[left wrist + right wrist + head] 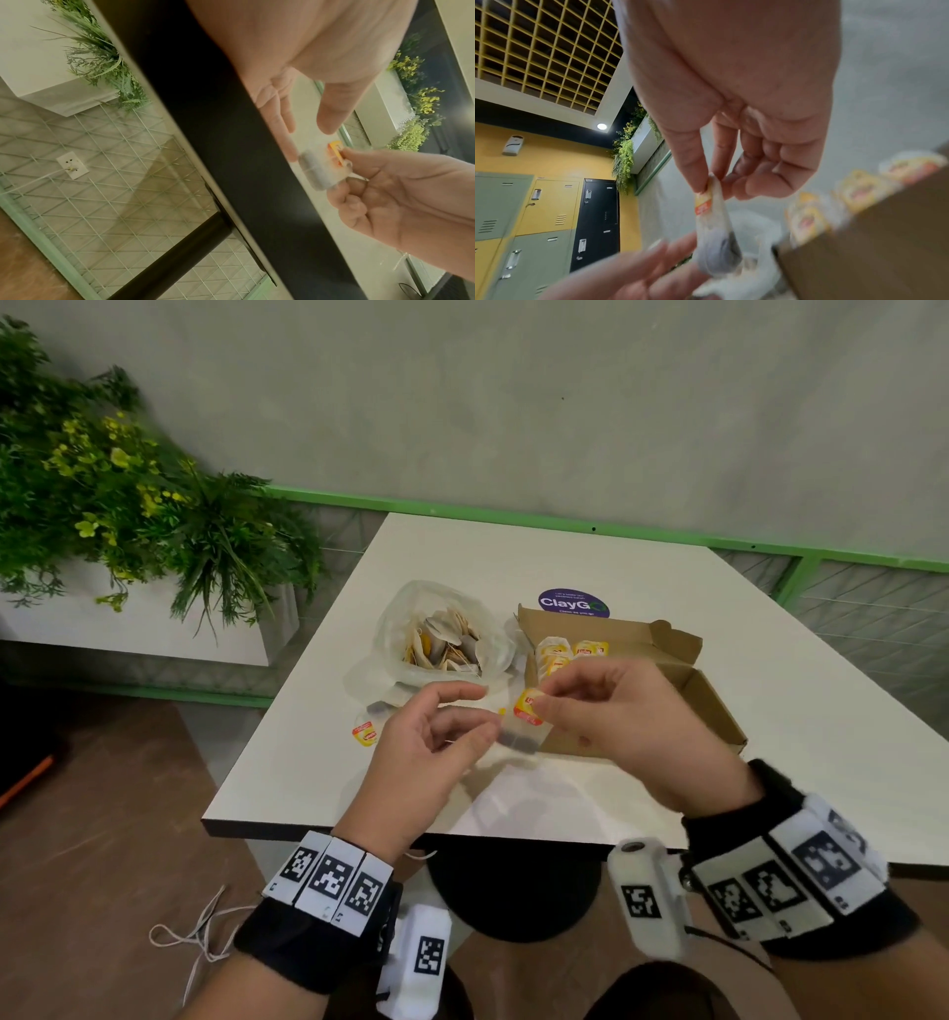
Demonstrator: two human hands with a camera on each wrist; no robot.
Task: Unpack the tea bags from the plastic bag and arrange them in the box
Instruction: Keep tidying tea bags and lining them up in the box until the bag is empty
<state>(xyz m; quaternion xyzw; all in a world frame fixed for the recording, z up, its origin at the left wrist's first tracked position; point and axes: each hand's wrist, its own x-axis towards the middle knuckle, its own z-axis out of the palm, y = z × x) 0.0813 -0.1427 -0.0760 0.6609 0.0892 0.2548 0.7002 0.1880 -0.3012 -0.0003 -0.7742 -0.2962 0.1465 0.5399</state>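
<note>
A clear plastic bag (441,639) holding several tea bags lies open on the white table (770,690). To its right is an open cardboard box (714,706) (859,253) with a few yellow-tagged tea bags (570,653) (859,192) standing inside. In front of the box my right hand (539,703) (708,182) pinches one tea bag (518,737) (318,172) (718,243) by its top and yellow-red tag, so it hangs down. My left hand (485,713) (308,142) is beside it, fingers relaxed, one fingertip at the bag's lower end.
One loose tea bag (367,730) lies on the table left of my left hand. A purple round sticker (573,603) sits behind the box. A planter with green plants (128,505) stands left of the table. The table's near edge (359,829) is under my wrists.
</note>
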